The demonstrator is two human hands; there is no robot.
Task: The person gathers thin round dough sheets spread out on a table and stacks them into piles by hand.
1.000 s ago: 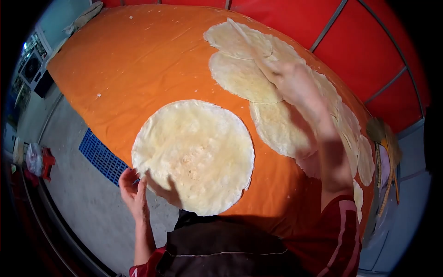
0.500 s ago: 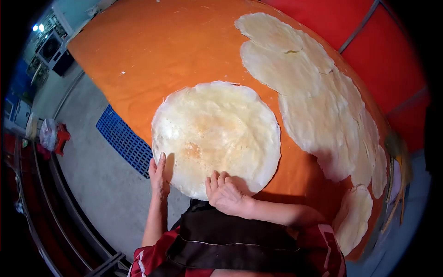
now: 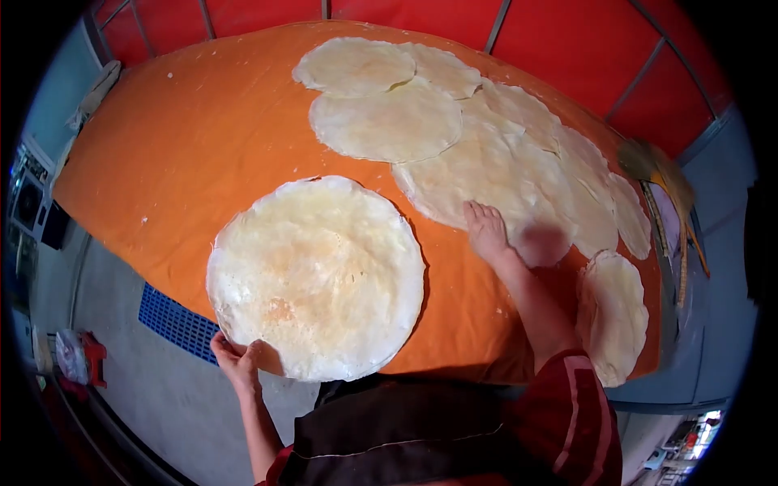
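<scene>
A large round sheet of pale, thin dough (image 3: 320, 279) lies near the front edge of the orange cloth, browned in spots. At its lower left rim is my left hand (image 3: 237, 364), thumb and fingers apart, with no grip on the sheet visible. My right hand (image 3: 488, 232) rests palm down, fingers stretched out, at the near edge of several overlapping thin sheets (image 3: 519, 174). Nothing shows in its fingers. Another sheet (image 3: 614, 316) lies apart at the right, near my right sleeve.
The orange-covered table (image 3: 186, 162) spans the view, with a red panel (image 3: 413, 14) behind it. A brush-like bundle and sticks (image 3: 664, 182) stand at the right edge. Below left are a blue grid mat (image 3: 174, 322) and a red stool (image 3: 93, 359).
My right hand has left the front sheet and moved to the overlapping sheets. The stick it held a second ago is no longer in it. My left hand stays by the rim; the view has shifted.
</scene>
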